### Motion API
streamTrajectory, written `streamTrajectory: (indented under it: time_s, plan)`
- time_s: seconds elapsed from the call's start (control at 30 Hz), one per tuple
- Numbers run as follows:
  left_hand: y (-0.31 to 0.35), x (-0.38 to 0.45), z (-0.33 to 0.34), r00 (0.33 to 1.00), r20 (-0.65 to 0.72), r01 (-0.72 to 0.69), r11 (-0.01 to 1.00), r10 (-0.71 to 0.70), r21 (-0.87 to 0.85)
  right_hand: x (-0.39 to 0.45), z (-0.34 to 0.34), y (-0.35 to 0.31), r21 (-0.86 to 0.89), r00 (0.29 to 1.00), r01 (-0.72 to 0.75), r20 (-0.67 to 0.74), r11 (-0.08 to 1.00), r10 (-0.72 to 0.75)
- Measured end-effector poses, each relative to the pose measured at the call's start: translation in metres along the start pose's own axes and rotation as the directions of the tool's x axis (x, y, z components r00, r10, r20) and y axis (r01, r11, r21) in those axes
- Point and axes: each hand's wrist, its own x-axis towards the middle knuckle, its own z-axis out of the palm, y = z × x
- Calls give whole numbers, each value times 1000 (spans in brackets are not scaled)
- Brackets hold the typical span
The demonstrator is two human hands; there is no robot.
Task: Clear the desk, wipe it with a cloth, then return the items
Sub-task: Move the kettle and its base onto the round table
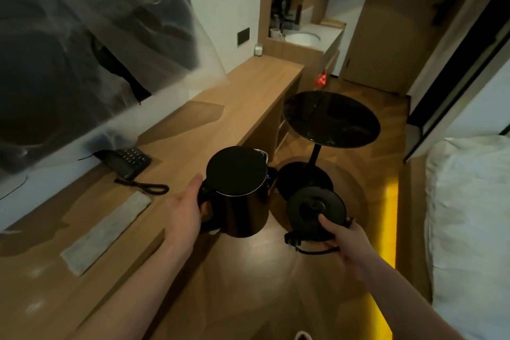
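My left hand (184,208) grips the handle of a black electric kettle (239,193), held upright in the air just off the desk's front edge. My right hand (348,246) holds the kettle's round black base (314,208) by its near rim, with the cord and plug (294,240) dangling below. The long wooden desk (193,130) runs along the left wall. A grey folded cloth (107,232) lies flat on it. A black desk phone (125,161) with a coiled cord sits near the wall.
A round black side table (331,119) on a pedestal stands on the wooden floor just beyond the kettle. A bed with white bedding (469,229) is at the right. A small white candle jar (258,50) stands at the desk's far end. A sink counter (303,38) lies beyond.
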Motion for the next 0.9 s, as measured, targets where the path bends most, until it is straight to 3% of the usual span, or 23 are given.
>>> streamTrajectory:
  time_s: [0.23,0.37,0.57,0.9]
  plan:
    - [22,19,118,995,-70,-74,997,74,3,102,-70,-59,-48,996,-63,59,997,66]
    - [33,34,160,992,-117,-56,998,52,-32,150,-89,-98,-84,994,-66,85,994,73]
    - [48,75,206,979,-157,-126,992,129,32,230,-95,-136,-43,983,-151,96,988,155]
    - [66,212,290,994,-76,-85,996,82,-32,366,-89,-178,-91,985,-147,82,985,154]
